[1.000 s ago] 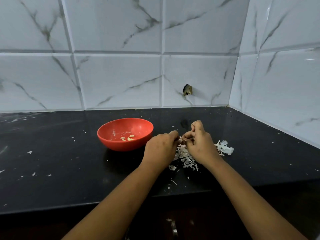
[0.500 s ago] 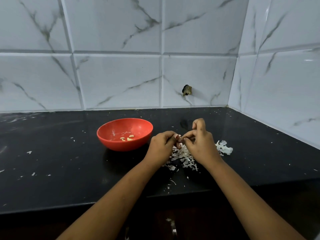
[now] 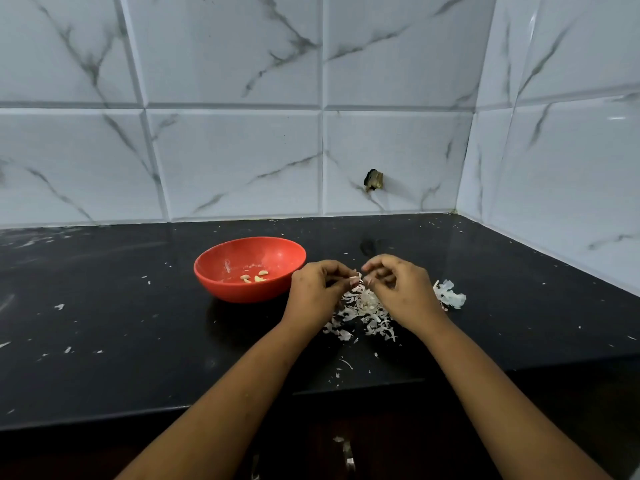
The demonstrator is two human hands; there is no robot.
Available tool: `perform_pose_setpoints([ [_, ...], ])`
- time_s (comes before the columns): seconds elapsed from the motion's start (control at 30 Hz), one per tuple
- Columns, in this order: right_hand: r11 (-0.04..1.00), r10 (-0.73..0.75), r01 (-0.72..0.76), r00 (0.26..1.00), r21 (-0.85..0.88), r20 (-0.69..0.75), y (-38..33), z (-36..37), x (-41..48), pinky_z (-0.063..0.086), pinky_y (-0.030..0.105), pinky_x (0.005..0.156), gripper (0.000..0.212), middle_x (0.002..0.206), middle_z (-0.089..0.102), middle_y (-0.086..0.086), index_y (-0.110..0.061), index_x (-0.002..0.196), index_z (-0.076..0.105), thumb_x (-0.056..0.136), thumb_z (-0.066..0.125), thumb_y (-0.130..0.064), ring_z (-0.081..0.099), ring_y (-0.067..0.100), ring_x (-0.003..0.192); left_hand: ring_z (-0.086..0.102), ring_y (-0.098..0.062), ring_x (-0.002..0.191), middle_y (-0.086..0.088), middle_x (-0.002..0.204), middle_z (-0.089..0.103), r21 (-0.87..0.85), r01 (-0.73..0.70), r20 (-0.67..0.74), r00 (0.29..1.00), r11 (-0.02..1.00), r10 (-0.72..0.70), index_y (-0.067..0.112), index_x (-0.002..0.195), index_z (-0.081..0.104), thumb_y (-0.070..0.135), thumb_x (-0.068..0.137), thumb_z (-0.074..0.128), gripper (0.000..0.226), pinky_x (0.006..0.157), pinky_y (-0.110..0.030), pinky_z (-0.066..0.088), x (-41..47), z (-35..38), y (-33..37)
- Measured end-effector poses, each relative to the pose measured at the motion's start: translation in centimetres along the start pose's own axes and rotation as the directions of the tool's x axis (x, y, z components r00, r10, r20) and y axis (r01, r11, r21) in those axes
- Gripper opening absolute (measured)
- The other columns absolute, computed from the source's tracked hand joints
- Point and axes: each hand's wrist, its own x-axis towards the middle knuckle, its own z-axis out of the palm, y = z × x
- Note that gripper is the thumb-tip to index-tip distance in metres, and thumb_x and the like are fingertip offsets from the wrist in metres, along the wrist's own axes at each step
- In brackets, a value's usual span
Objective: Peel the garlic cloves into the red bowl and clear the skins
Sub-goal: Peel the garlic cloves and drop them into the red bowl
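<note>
The left hand and right hand have their fingers pinched together on a garlic clove above the skins, just right of the red bowl on the black surface

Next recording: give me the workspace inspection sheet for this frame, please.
Surface: black counter, flecked with skin bits.
Job's things: red bowl holds a few peeled cloves; skin pile lies right of it.
Clutter: bigger skin clump beside the right hand.
Hands: left hand and right hand both pinch a clove above the pile.
Cables: nothing seen.
Surroundings: marbled wall tiles; dark stub in the back wall.
</note>
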Motion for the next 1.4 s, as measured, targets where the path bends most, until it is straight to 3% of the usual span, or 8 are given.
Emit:
perform_pose_setpoints([
  [0.1, 0.987, 0.006, -0.02, 0.996, 0.16, 0.085, -0.4, -0.1, -0.2, 0.052, 0.012, 0.071, 0.019, 0.087, 0.073, -0.004, -0.02, 0.1, 0.073, 0.09, 0.064, -0.007, 0.067, 0.0, 0.078, 0.054, -0.004, 0.044, 0.008, 0.058, 0.064, 0.006, 0.0, -0.04, 0.999, 1.0, 0.0, 0.015, 0.074, 0.069, 0.01, 0.078, 0.076, 0.01, 0.049, -0.022, 0.049, 0.1, 0.0, 0.0],
  [0.33, 0.989, 0.024, -0.033, 0.998, 0.147, 0.064, -0.7, 0.0, -0.3, 0.052, 0.013, 0.061, 0.012, 0.07, 0.07, -0.006, -0.022, 0.085, 0.072, 0.086, 0.07, -0.011, 0.064, -0.001, 0.062, 0.055, 0.0, 0.047, 0.007, 0.062, 0.066, 0.018, -0.052, -0.074, 0.996, 0.998, 0.054, 0.012, 0.075, 0.071, 0.009, 0.077, 0.077, 0.007, 0.05, -0.014, 0.045, 0.1, 0.0, 0.1],
  [0.47, 0.987, 0.037, -0.047, 0.997, 0.153, 0.067, -0.7, 0.0, -0.3, 0.053, 0.016, 0.061, 0.008, 0.072, 0.069, -0.004, -0.018, 0.087, 0.073, 0.086, 0.07, -0.01, 0.064, 0.0, 0.063, 0.054, -0.003, 0.047, 0.007, 0.064, 0.068, 0.038, -0.094, -0.07, 0.993, 0.995, 0.097, 0.018, 0.077, 0.071, 0.005, 0.08, 0.073, 0.013, 0.05, -0.017, 0.047, 0.0, 0.0, 0.1],
  [0.63, 0.934, 0.074, -0.103, 0.993, 0.341, 0.096, -0.8, -0.2, -0.3, 0.051, 0.019, 0.059, 0.009, 0.074, 0.071, 0.003, -0.018, 0.083, 0.073, 0.085, 0.071, -0.009, 0.065, 0.009, 0.066, 0.067, -0.002, 0.072, 0.013, 0.074, 0.07, 0.078, -0.139, -0.129, 0.981, 0.987, 0.148, 0.026, 0.076, 0.071, 0.006, 0.078, 0.075, 0.02, 0.074, -0.03, 0.057, 0.2, -0.1, -0.4],
  [0.87, 0.854, 0.115, -0.177, 0.981, 0.489, 0.155, -1.1, -0.4, -0.4, 0.051, 0.017, 0.058, 0.013, 0.069, 0.07, 0.0, -0.015, 0.085, 0.072, 0.085, 0.068, -0.003, 0.063, 0.007, 0.063, 0.064, 0.001, 0.068, 0.015, 0.076, 0.069, 0.193, -0.254, -0.14, 0.949, 0.948, 0.283, 0.021, 0.082, 0.072, 0.011, 0.077, 0.076, 0.012, 0.069, -0.031, 0.056, -0.1, -0.2, -0.3],
  [1.1, 0.839, 0.135, -0.232, 0.965, 0.492, 0.226, -0.9, -0.5, -0.4, 0.052, 0.018, 0.058, 0.014, 0.063, 0.068, -0.002, -0.014, 0.086, 0.071, 0.085, 0.067, -0.001, 0.061, 0.005, 0.058, 0.052, 0.0, 0.059, 0.009, 0.093, 0.074, 0.36, -0.287, -0.035, 0.946, 0.888, 0.321, 0.023, 0.087, 0.069, 0.018, 0.082, 0.072, 0.007, 0.066, -0.034, 0.053, 0.0, -0.6, -0.4],
  [1.27, 0.846, 0.17, -0.298, 0.937, 0.443, 0.307, -0.6, -1.1, -0.5, 0.051, 0.016, 0.054, 0.008, 0.066, 0.067, 0.004, -0.005, 0.091, 0.071, 0.086, 0.067, -0.001, 0.061, 0.007, 0.057, 0.064, -0.019, 0.073, 0.003, 0.088, 0.073, 0.481, -0.347, 0.11, 0.935, 0.805, 0.337, 0.023, 0.096, 0.068, 0.018, 0.086, 0.066, 0.011, 0.067, -0.038, 0.051, 0.0, -0.8, -0.3],
  [1.4, 0.864, 0.169, -0.311, 0.92, 0.397, 0.353, -0.2, -1.3, -0.5, 0.05, 0.017, 0.056, 0.009, 0.061, 0.066, -0.001, -0.006, 0.085, 0.071, 0.086, 0.066, 0.001, 0.061, 0.008, 0.057, 0.065, -0.02, 0.081, 0.004, 0.091, 0.071, 0.538, -0.367, 0.187, 0.93, 0.759, 0.317, 0.023, 0.104, 0.067, 0.02, 0.088, 0.062, 0.017, 0.07, -0.038, 0.05, -0.2, -0.8, -0.2],
])
